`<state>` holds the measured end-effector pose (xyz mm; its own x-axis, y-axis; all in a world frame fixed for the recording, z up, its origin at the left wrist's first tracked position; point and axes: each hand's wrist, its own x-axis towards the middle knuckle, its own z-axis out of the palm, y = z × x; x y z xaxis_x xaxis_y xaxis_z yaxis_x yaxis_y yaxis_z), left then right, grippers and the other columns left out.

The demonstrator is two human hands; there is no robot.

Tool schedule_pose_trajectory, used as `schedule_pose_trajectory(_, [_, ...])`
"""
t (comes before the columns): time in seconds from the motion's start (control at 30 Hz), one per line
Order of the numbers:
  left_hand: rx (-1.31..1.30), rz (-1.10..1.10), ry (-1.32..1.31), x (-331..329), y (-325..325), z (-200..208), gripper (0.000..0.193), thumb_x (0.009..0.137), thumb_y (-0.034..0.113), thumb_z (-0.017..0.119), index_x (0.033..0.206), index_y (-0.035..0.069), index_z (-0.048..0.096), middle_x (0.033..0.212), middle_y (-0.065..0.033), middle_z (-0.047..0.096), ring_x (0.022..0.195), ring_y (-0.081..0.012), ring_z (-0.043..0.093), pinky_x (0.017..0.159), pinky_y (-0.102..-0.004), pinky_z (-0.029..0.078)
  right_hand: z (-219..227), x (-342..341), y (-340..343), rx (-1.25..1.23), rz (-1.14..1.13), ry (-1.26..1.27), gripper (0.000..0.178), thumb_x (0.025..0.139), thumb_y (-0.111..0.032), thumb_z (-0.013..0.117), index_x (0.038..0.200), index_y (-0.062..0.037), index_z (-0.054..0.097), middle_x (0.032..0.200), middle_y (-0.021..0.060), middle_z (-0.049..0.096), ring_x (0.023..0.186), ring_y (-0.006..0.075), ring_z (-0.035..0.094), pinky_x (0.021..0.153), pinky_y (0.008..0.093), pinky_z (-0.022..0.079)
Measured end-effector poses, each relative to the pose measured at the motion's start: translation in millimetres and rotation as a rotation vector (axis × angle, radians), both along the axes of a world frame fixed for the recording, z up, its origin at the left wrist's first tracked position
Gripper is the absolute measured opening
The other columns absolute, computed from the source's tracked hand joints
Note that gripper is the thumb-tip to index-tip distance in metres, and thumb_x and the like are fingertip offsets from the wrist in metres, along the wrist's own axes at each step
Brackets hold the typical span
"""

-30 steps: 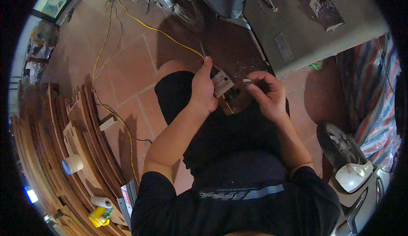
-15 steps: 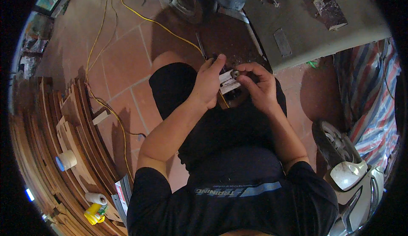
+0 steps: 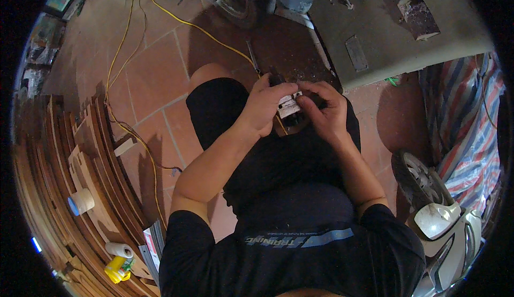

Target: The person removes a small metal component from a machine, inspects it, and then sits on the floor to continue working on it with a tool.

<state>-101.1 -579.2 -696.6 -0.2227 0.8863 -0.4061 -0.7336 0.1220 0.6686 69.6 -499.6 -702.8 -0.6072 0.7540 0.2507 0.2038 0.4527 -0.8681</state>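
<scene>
My left hand (image 3: 267,107) is closed round the left side of a small, scuffed white block-like part (image 3: 289,107) with dark openings. Its thumb reaches across the top toward my right fingertips. My right hand (image 3: 327,107) curls in from the other side, thumb and forefinger pinching at the block's upper right end. Whatever small piece lies between those fingertips is hidden. Both hands work above my lap, between my knees in black shorts (image 3: 219,101). Just beyond the left hand, a slim metal tool (image 3: 251,56) lies on the floor beside a yellow cord (image 3: 201,28).
Long brown boards (image 3: 101,174) are stacked at the left, with a tape roll (image 3: 81,202) on them. A motorbike wheel (image 3: 238,8) stands ahead. A grey slab (image 3: 375,40) carries a dark block (image 3: 418,16). A striped sheet (image 3: 466,120) and white scooter (image 3: 439,219) are at right.
My left thumb has come down and across the white block toward the right fingertips. The round metal piece seen at the right fingertips earlier is now covered. Both forearms have barely moved.
</scene>
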Motion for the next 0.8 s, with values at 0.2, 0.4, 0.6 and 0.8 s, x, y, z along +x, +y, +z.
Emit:
schedule_pose_trajectory(0.2, [0.02,-0.029,0.022,-2,1,-2,0.03,0.095,0.003,0.07,0.124,0.0,0.063,0.11,-0.0114,0.074,0.094,-0.0237,0.075,0.082,-0.0389,0.061,-1,0,0,-0.078,0.011,0.041,0.035,0.087,-0.003,0.084,0.121,-0.0066,0.079,0.107,0.0106,0.076,0.093,0.0199,0.073,0.081,0.0328,0.059])
schedule_pose_trajectory(0.4, [-0.018,-0.039,-0.004,-6,0,-6,0.035,0.093,0.002,0.068,0.127,0.001,0.064,0.113,-0.0108,0.074,0.099,-0.0246,0.074,0.089,-0.0399,0.06,0,2,1,-0.082,0.047,0.042,0.03,0.091,0.002,0.077,0.121,-0.0006,0.078,0.106,0.0091,0.072,0.097,0.0169,0.069,0.088,0.0292,0.054])
schedule_pose_trajectory(0.6, [-0.004,-0.051,0.02,-8,1,-10,0.037,0.089,0.0,0.066,0.126,0.001,0.064,0.112,-0.0109,0.074,0.097,-0.0252,0.074,0.09,-0.0407,0.06,-1,-1,0,-0.113,0.017,0.036,0.031,0.089,-0.002,0.081,0.12,-0.0048,0.08,0.106,0.0111,0.075,0.096,0.021,0.072,0.086,0.0322,0.056])
schedule_pose_trajectory(0.8, [-0.038,0.011,-0.03,-7,1,-11,0.026,0.09,0.002,0.065,0.116,0.002,0.064,0.103,-0.0097,0.072,0.09,-0.0236,0.073,0.08,-0.0392,0.059,7,-2,1,0.162,0.019,-0.052,0.031,0.088,-0.009,0.083,0.118,-0.0094,0.081,0.102,0.0112,0.077,0.091,0.0283,0.074,0.085,0.0374,0.058])
